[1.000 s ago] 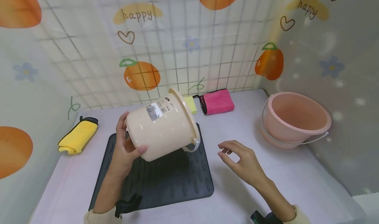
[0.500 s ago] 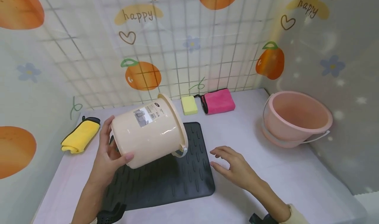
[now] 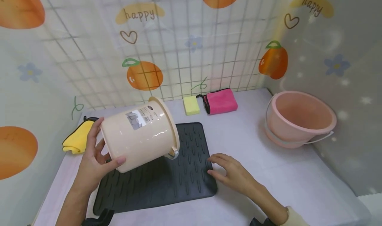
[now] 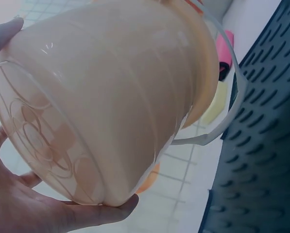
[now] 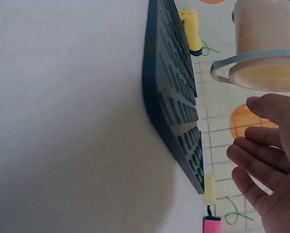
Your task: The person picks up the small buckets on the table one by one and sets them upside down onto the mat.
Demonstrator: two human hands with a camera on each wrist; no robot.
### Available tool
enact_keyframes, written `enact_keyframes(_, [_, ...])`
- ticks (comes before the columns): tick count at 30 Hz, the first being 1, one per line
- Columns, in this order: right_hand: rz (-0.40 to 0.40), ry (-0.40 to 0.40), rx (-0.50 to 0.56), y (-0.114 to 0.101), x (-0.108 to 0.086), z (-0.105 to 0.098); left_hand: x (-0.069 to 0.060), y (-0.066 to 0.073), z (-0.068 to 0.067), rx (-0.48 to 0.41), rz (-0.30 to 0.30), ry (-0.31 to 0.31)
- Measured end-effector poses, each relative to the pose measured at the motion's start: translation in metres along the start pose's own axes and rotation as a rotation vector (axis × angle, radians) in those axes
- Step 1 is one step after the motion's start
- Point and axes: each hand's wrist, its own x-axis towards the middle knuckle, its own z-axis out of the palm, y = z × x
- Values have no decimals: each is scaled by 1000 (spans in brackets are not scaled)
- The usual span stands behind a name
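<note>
Head view: where is the bucket (image 3: 140,139)?
"Tipped sideways above the mat (image 3: 191,163); my left hand (image 3: 93,164) grips its base, thumb and fingers clamped on opposite sides."
"And your right hand (image 3: 237,176)?"
"Thumb and fingertips apart, near the mat's right edge; how high they hang, I cannot judge."

1. Right hand (image 5: 277,162), between 3 and 4 o'clock: fingers loosely bent, thumb near the cream bucket's rim but apart.
2. Cream bucket (image 5: 264,31), 2 o'clock: mouth facing 6 o'clock, pale handle (image 5: 261,55) lying across it.
3. Dark ribbed mat (image 5: 171,97), 12 round to 5 o'clock.
4. Yellow cloth (image 5: 191,30), 1 o'clock.
5. Light-yellow block (image 5: 209,188), toward 5 o'clock, near the pink cloth (image 5: 212,225).
6. Pale surface (image 5: 67,111), 9 o'clock.
</note>
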Motion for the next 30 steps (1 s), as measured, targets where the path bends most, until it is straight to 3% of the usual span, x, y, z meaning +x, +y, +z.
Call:
enact_keyframes(6, [-55,-37,-60,1,-1,10,-5,6,-12,67,-25,44])
enact_keyframes(10, [-88,-64,-85,2,1,16,-5,9,-23,135,-41,38])
enact_keyframes(15, [-99,-105,-111,3,0,23,-5,14,-34,267,-59,17])
enact_keyframes(22, [-146,-151,-117,10,-1,31,-8,21,-43,427,-32,34])
enact_keyframes(30, [-150,-154,-107,14,-1,37,-1,23,-55,603,-44,3])
